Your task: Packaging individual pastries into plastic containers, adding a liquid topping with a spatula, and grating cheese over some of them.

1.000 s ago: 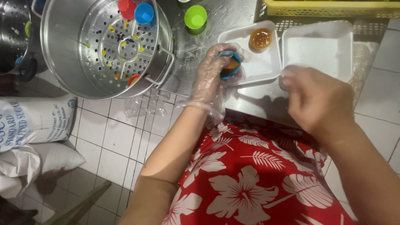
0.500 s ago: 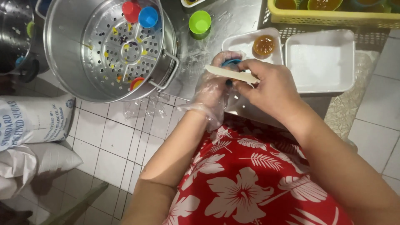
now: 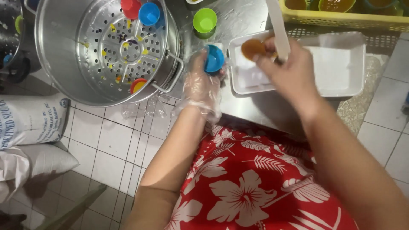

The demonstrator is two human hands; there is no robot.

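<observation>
Moved since earlier: right hand (image 3: 284, 72) shifted off the blue cup and out over the white tray; flat white stick, earlier lying across the cup, now upright; brown cake now at the fingertips.
Left hand (image 3: 201, 83): in a thin clear plastic glove, grip closed around the small blue cup (image 3: 214, 58), cup mouth tilted toward the camera.
Blue cup position: held just above the metal worktop (image 3: 255, 106), just left of the white tray, below the green cup.
Right hand: bare, grip closed on the flat white stick (image 3: 277, 27), which points away toward the top of the view.
Brown cake (image 3: 253, 48): small round amber piece, touching the right fingertips, over the left part of the tray; resting or lifted, cannot tell.
White tray (image 3: 353, 87): shallow, rectangular, foam-like, on the worktop, near its front edge.
Green cup (image 3: 205, 21): standing upright on the worktop between the steamer and the tray.
Steamer pot (image 3: 55, 64): large, steel, with a perforated plate inside, left of the hands; handle near the left hand.
In the steamer: red cup (image 3: 130, 6) and another blue cup (image 3: 149, 13) at the far rim, an orange-rimmed cup (image 3: 138, 84) at the near rim.
Yellow basket (image 3: 341, 18): at the far edge, behind the tray, holding cups of amber filling.
Below: white tiled floor (image 3: 110, 140), white sacks (image 3: 30, 121) at left, red flowered garment (image 3: 251, 183).
</observation>
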